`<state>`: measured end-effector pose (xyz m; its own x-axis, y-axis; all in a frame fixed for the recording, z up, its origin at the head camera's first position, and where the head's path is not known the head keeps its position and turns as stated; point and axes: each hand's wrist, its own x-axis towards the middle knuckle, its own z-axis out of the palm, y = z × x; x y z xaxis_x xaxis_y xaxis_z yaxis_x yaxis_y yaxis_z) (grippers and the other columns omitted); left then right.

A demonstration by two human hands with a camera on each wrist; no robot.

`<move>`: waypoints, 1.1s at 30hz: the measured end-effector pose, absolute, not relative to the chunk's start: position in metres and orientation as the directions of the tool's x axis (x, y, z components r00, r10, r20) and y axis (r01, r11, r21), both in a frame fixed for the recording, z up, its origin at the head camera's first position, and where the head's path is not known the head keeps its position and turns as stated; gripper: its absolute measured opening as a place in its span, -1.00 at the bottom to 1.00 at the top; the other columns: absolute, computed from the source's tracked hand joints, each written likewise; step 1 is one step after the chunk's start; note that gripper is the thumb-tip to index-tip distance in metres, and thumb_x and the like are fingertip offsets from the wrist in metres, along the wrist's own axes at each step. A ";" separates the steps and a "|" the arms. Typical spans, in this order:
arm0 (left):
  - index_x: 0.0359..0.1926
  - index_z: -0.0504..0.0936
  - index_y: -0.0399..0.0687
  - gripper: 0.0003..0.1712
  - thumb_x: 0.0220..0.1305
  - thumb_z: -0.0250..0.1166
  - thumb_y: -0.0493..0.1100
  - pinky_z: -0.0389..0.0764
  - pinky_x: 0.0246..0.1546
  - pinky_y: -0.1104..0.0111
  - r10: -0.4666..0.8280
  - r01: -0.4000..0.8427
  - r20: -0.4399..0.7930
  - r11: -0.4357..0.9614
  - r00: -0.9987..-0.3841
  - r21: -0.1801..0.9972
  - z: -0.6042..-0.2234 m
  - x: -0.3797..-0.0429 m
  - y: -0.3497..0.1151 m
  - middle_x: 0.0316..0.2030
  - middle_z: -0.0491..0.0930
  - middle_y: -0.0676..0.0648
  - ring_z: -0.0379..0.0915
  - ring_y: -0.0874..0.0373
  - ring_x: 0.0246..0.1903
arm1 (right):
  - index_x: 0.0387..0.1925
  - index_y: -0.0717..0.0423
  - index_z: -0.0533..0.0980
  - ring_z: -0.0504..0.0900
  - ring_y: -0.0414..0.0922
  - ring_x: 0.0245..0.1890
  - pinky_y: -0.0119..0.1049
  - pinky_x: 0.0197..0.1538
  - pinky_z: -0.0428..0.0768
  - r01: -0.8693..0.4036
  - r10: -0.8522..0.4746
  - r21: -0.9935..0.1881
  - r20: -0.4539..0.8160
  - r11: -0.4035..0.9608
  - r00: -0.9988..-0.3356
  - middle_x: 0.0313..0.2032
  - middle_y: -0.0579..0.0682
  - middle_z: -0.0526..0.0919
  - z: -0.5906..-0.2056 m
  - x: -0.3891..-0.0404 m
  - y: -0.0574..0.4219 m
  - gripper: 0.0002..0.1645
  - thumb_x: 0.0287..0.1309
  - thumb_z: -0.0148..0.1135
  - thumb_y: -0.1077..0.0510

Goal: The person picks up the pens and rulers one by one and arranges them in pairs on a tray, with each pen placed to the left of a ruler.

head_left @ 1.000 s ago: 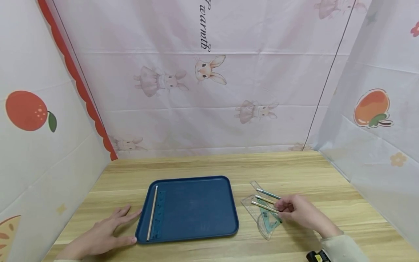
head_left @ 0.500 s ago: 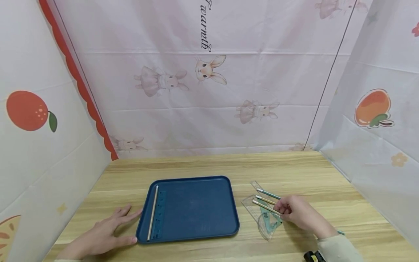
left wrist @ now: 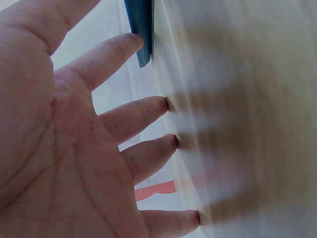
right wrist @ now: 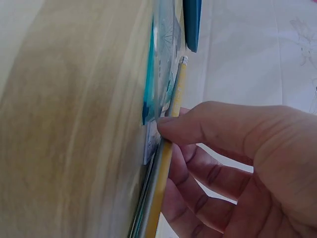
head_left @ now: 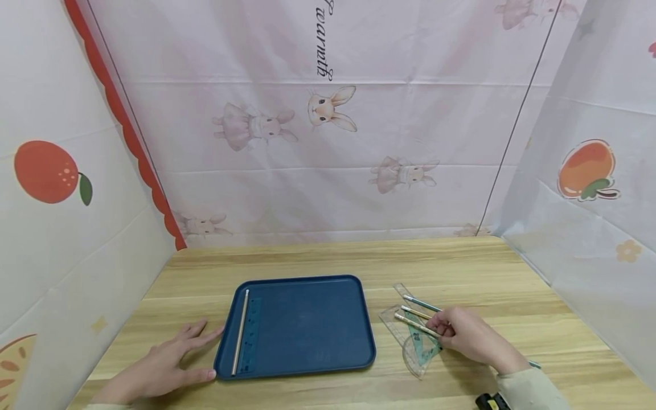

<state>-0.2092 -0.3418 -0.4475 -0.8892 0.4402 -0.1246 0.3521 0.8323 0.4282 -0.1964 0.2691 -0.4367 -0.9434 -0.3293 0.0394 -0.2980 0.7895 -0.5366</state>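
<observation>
My right hand [head_left: 463, 336] pinches a yellow pencil [right wrist: 177, 96] between thumb and fingers, low over the table. In the head view another yellow pencil [head_left: 416, 312] and a teal pencil [head_left: 422, 303] run under or beside the fingers, their far ends fanned out. Beneath them lie a green set square [head_left: 419, 344], a clear protractor [head_left: 411, 359] and other clear drawing pieces, overlapping. My left hand [head_left: 166, 361] rests with spread fingers at the left edge of the blue tray [head_left: 312, 327], thumb and forefinger touching its rim; other fingertips press the table [left wrist: 247, 163].
Inside the tray, along its left side, lie a pencil [head_left: 240, 333] and a teal ruler [head_left: 250, 336]. A teal tip [head_left: 534, 364] pokes out past the right wrist. Printed cloth walls [head_left: 328, 199] enclose the table at the back and sides.
The right hand and sleeve have shifted slightly left, uncovering the teal tip beyond the wrist. The left hand and the tray stay put.
</observation>
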 end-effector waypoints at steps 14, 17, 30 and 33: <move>0.63 0.36 0.16 -0.02 0.32 0.43 0.38 0.11 -0.05 -0.85 0.429 0.339 -0.135 0.840 -0.893 0.424 -0.447 -0.209 -0.342 0.59 0.14 -0.55 -0.04 -0.80 0.49 | -0.05 0.25 0.68 0.47 -0.32 -0.38 -0.42 -0.31 0.51 -0.246 -0.295 -0.607 0.020 0.756 -0.955 -0.35 -0.11 0.62 -0.427 -0.196 0.264 -0.75 0.22 0.35 0.36; 0.63 0.36 0.15 -0.01 0.32 0.43 0.38 0.11 -0.04 -0.84 0.425 0.333 -0.142 0.842 -0.894 0.424 -0.447 -0.209 -0.341 0.60 0.13 -0.55 -0.04 -0.80 0.49 | -0.02 0.25 0.67 0.49 -0.33 -0.37 -0.42 -0.30 0.53 -0.252 -0.290 -0.597 0.034 0.762 -0.956 -0.34 -0.11 0.63 -0.426 -0.197 0.262 -0.74 0.26 0.36 0.31; 0.63 0.36 0.18 -0.01 0.30 0.44 0.39 0.14 -0.03 -0.83 0.424 0.340 -0.130 0.845 -0.896 0.412 -0.447 -0.209 -0.341 0.60 0.15 -0.54 0.00 -0.79 0.49 | 0.04 0.19 0.59 0.48 -0.31 -0.41 -0.41 -0.33 0.48 -0.273 -0.280 -0.603 0.085 0.750 -0.956 -0.36 -0.12 0.57 -0.418 -0.200 0.244 -0.72 0.31 0.31 0.28; 0.63 0.36 0.18 -0.01 0.30 0.44 0.39 0.13 -0.03 -0.84 0.425 0.339 -0.129 0.842 -0.896 0.420 -0.447 -0.209 -0.342 0.60 0.14 -0.52 -0.02 -0.78 0.50 | 0.09 0.23 0.57 0.51 -0.31 -0.44 -0.40 -0.37 0.51 -0.289 -0.298 -0.626 0.095 0.724 -0.950 -0.35 -0.10 0.60 -0.416 -0.204 0.237 -0.69 0.34 0.29 0.28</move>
<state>-0.2086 -0.3421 -0.4475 -0.8959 0.4251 -0.1288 0.3390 0.8417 0.4202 -0.2036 0.2367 -0.4156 -0.9499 -0.2977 0.0949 -0.2894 0.7240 -0.6262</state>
